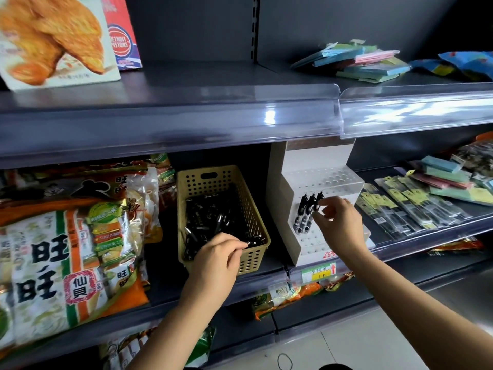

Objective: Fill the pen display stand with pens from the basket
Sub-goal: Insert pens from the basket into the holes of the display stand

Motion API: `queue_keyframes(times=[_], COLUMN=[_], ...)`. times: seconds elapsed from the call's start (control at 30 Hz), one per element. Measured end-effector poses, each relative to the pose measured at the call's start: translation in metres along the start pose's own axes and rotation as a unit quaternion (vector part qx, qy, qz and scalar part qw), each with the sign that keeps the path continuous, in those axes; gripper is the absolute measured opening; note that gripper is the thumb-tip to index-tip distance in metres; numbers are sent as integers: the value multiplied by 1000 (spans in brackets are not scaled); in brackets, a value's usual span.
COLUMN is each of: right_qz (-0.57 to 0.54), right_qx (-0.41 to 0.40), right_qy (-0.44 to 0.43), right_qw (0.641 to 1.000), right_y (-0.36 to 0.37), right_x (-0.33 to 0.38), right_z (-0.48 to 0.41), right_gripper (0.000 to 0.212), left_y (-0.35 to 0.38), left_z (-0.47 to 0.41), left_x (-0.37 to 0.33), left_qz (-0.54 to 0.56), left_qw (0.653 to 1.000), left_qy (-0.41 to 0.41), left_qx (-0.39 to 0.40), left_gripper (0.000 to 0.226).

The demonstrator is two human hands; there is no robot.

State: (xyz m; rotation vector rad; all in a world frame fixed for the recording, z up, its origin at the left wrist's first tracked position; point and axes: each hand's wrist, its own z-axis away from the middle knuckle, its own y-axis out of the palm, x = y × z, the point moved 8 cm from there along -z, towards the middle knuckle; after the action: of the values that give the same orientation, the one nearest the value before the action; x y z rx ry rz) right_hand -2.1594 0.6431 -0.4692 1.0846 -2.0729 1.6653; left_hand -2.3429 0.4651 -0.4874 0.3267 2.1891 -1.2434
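Observation:
A beige perforated basket (250, 209) on the middle shelf holds a heap of black pens (210, 217). My left hand (218, 255) reaches into its front and grips a few pens whose tips stick out past my fingers. To the right stands the white stepped pen display stand (320, 180) with rows of holes. Three black pens stand in its middle tier. My right hand (338, 222) pinches the rightmost pen (318, 202) by its upper part.
Large snack bags (66, 236) fill the shelf left of the basket. Packaged pens and coloured pads (416, 206) lie right of the stand. The shelf above, with a clear plastic lip (240, 116), overhangs the stand closely. More snack packs lie on the shelf below.

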Motion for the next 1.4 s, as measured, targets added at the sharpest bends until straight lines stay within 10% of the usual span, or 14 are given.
queue_keyframes(times=[0.23, 0.57, 1.03, 1.4], right_qz=[-74, 186, 329, 284], right_qx=[179, 470, 518, 498], right_qy=[-124, -201, -189, -160], right_qw=[973, 839, 766, 804], right_y=[50, 127, 163, 153], right_x=[84, 117, 126, 122], right_z=[32, 69, 61, 50], right_gripper=[31, 67, 56, 27], left_y=[-50, -48, -43, -40], left_z=[5, 20, 31, 32], left_x=[27, 71, 76, 79], left_qz=[-28, -54, -40, -38], left_qw=[994, 988, 995, 995], left_qy=[-53, -146, -85, -71], left_qx=[-93, -12, -40, -61], left_gripper=[22, 44, 24, 23])
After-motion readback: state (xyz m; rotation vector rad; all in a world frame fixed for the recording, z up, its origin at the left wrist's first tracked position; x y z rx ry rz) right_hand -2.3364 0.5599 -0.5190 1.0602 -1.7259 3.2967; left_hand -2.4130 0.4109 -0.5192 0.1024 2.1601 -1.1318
